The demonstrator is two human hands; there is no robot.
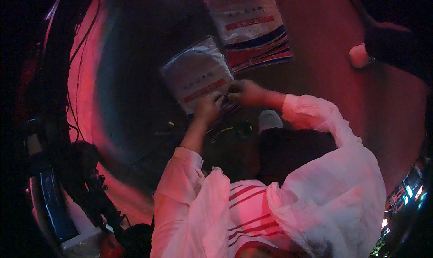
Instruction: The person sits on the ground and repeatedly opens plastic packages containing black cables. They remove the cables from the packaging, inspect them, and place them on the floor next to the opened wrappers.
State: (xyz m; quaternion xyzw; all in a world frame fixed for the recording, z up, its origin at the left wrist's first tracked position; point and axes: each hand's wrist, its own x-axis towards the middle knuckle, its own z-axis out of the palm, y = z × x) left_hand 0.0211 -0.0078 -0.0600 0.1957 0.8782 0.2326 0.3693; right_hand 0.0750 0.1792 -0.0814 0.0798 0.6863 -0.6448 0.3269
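At picture centre, left hand and right hand pinch the lower edge of a clear plastic packet, fingers narrow; a second packet lies at one o'clock.

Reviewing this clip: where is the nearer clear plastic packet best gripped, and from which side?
Probably at its near bottom edge, coming from the person's side. The plastic packet lies flat, so only its thin rim offers a pinch. The left hand and right hand already meet at that edge.
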